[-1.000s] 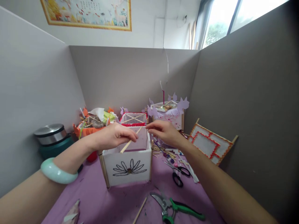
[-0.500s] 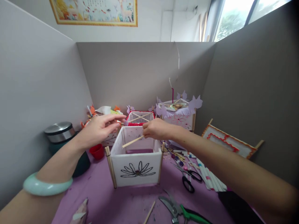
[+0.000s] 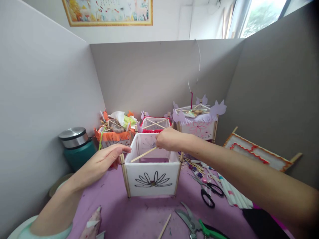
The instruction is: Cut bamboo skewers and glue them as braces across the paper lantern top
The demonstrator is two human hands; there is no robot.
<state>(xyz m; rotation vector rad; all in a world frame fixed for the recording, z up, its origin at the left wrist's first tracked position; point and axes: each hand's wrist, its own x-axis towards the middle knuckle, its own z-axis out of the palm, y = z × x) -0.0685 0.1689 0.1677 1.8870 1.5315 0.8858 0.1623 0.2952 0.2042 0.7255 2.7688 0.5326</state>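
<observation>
A white four-sided lantern frame (image 3: 152, 191) stands on the purple tabletop, with wooden sticks at its corners and a black flower outline on its front panel. My right hand (image 3: 167, 139) is closed on one end of a thin wooden stick (image 3: 144, 154) over the frame's open top. The stick slants down to the left, its lower end near the front left corner. My left hand (image 3: 106, 159) lies along the frame's left side, fingers stretched out and fingertips by the front left corner post. Whether they touch the panel I cannot tell.
Green-handled pruning shears (image 3: 193, 220), a loose stick (image 3: 164, 227) and black-handled scissors (image 3: 208, 192) lie in front and right. Decorated lanterns, one with purple fringe (image 3: 199, 126), stand behind. A teal thermos (image 3: 77, 146) is at left; grey partitions (image 3: 159, 79) enclose the table.
My left hand has come down from above the rear left corner to the frame's left side. My right hand still holds the stick over the frame. The view has shifted slightly.
</observation>
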